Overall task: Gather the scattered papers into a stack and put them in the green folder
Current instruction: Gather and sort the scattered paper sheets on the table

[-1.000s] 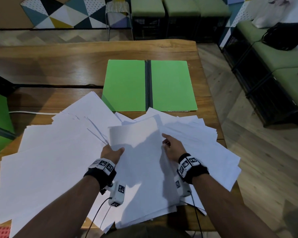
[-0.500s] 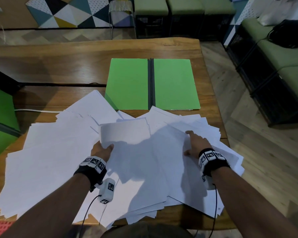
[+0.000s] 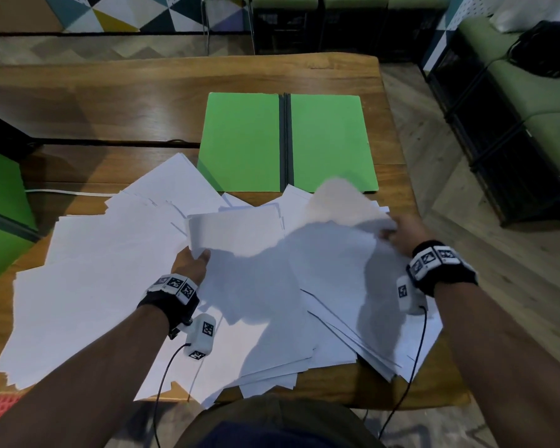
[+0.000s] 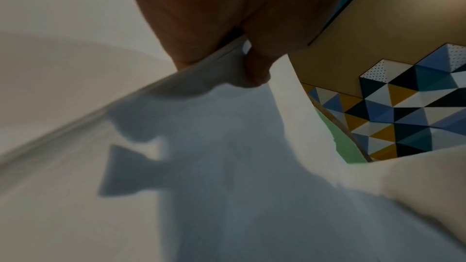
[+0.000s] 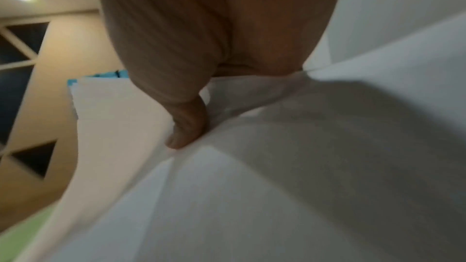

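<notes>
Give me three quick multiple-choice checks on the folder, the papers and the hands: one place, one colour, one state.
1. Where does the green folder lie?
A. beyond the papers
B. under them
C. on the floor

2. What colour is the folder's spine?
A. white
B. dark grey
C. red

3. What is the right hand doing?
A. resting flat
B. lifting sheets
C. closing the folder

Answers: 1 A, it lies open on the table past the paper spread. 2 B, a dark strip divides the green halves. 3 B, its fingers pinch raised, blurred sheets.
</notes>
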The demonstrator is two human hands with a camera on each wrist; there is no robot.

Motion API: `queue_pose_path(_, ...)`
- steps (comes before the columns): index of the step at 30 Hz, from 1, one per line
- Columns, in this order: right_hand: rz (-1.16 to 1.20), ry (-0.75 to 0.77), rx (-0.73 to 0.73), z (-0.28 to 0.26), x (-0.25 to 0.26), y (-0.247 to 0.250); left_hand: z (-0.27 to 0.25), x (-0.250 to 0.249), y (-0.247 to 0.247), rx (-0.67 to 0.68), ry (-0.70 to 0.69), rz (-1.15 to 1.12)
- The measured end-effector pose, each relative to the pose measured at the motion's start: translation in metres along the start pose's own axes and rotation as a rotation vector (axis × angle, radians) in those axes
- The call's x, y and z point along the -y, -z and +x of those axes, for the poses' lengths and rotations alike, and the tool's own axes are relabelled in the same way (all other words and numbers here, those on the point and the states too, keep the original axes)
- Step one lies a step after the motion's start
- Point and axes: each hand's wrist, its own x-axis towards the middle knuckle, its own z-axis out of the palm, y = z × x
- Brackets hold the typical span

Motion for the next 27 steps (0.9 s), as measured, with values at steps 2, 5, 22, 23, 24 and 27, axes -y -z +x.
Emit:
queue_pose_path(2,0.147,-0.049,-0.097,0.002,-0.002,0.020,0.000,-0.002,0.000,-0.014,-0.009,-0.014)
queue_pose_path(5,0.400,-0.105,-0.180,-0.005,0.001,0.038,0.001,-0.004,0.000,-0.033,-0.014,-0.044)
queue_pose_path(22,0.565,-0.123,0.186,-0.048,0.098,-0.107,-0.010,-0.011,-0.020,0.062,-0.033,-0.151)
queue_pose_path(23,0.586,-0.121,0.191,-0.051,0.103,-0.111,-0.011,-0.011,-0.019,0.062,-0.030,-0.154)
queue_pose_path(24,0.589,-0.109,0.199,-0.053,0.107,-0.114,-0.011,-0.011,-0.019,0.062,-0.024,-0.154)
queue_pose_path(27,0.502,-0.079,0.252,-0.056,0.110,-0.126,-0.011,-0.008,-0.018,0.072,-0.030,-0.176)
